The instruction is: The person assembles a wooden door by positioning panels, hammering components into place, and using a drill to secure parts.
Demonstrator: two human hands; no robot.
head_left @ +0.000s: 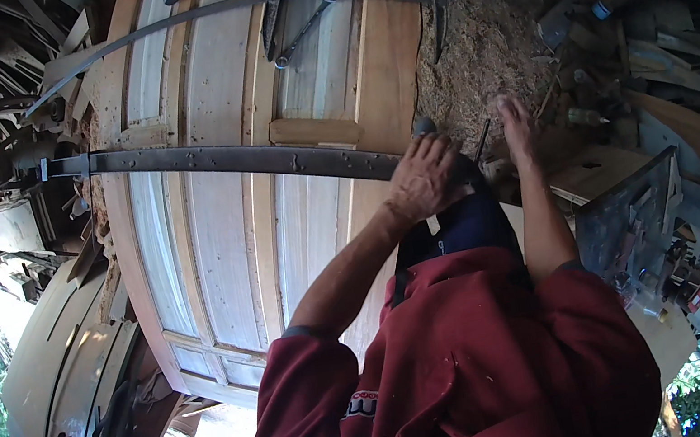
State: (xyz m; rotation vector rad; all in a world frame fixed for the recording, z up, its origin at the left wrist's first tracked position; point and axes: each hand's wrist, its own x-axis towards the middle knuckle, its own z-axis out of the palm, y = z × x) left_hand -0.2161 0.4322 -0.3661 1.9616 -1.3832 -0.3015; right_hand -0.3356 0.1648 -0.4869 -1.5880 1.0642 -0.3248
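Two forearms (348, 266) reach up from lower centre: the left hand (424, 177) sits knuckles-up, fingers closed over the right end of a long metal clamp (249, 158) crossing the wooden door (210, 85) mid-frame. Beside it, the right hand (517, 126) points upward, fingers loosely open.

panelled door (208, 104): bare wood, matt, smooth-looking, dust-specked | clamp bar (221, 157) across door: dark metal, slight sheen | slimmer clamp (216, 8) on door's far half: dull metal | shavings (481, 60) right of door: loose wood, rough | boards (55, 347) left of door: smooth-looking wood | shirt (477, 326) at door's near right: matt cloth, creased
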